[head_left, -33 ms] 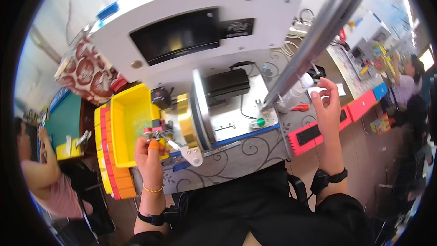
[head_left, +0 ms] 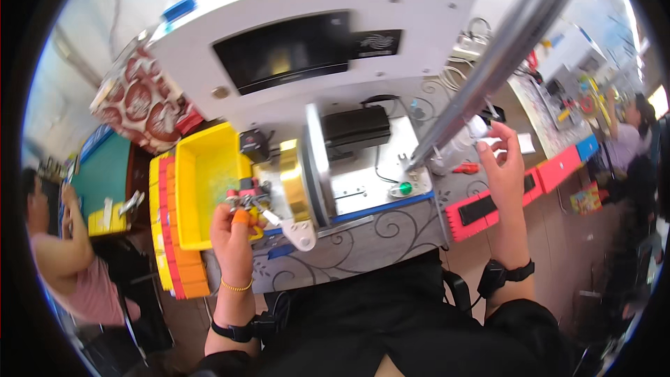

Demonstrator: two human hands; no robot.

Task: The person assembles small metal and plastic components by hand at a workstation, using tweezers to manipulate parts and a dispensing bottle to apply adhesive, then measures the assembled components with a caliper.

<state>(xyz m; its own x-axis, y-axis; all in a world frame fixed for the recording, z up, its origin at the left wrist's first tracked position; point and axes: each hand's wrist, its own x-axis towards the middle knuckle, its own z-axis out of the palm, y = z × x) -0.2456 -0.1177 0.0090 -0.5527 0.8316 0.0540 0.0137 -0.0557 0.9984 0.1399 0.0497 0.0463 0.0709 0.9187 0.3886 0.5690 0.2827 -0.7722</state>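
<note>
My left hand [head_left: 234, 241] is closed, its thumb and fingers pinched at a small metal fixture [head_left: 251, 202] with red and silver parts. An orange finger cot covers one fingertip, and whatever tiny piece may sit between the fingers is hidden. Just right of that hand stands a brass-coloured wheel [head_left: 293, 180] on a machine, with a white rounded bracket [head_left: 300, 235] below it. On the right my right hand [head_left: 504, 167] is raised, fingers curved and apart, with nothing visible between them. Beside its fingertips is a clear plastic bottle [head_left: 457, 148] with a white cap.
A yellow bin [head_left: 188, 227] stands left of the wheel. Behind is a white cabinet with a dark screen [head_left: 286, 52]. A metal post [head_left: 481, 73] slants between the bottle and the motor [head_left: 356, 129]. A phone [head_left: 478, 210] lies on a pink strip. Other people sit at both sides.
The machine and bin appear slightly further right in the picture. Both hands keep nearly the same pose, the left at the fixture and the right near the bottle.
</note>
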